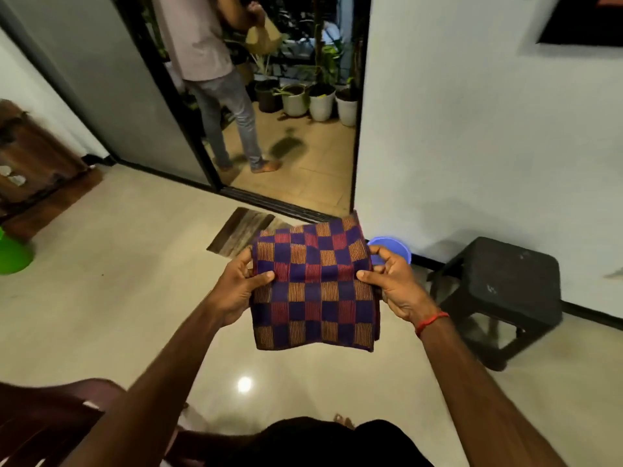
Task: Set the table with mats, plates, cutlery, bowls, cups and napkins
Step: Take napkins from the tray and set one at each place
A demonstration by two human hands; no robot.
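Above the pale floor (135, 281), in front of the person's chest, a folded checked cloth (313, 291) in purple, red and orange squares is held in the air by 2 hands. The left hand (241, 288) grasps its left edge, thumb pressed on the top face and fingers curled beneath. The right hand (394, 284) grasps the right edge in the same way, with a red thread (431, 321) around that wrist. Several layers show at the cloth's right edge, and its near half hangs down towards the person.

Just behind the right hand, a blue bowl (396, 246) sits low by the white wall (472, 129); the hand and the cloth cover most of it, so I cannot tell what is in it. A black stool (505, 281) stands to its right, against the same wall. A striped doormat (242, 230) lies beyond the cloth, at the open sliding door.

Outside the door stand 4 pots (322, 104), 1 dark and 3 pale, each with a green plant in it. Another person (209, 62) stands there holding a brown paper bag (264, 37); its contents are hidden. A green container (13, 254) is cut off at the left edge, its contents out of view.
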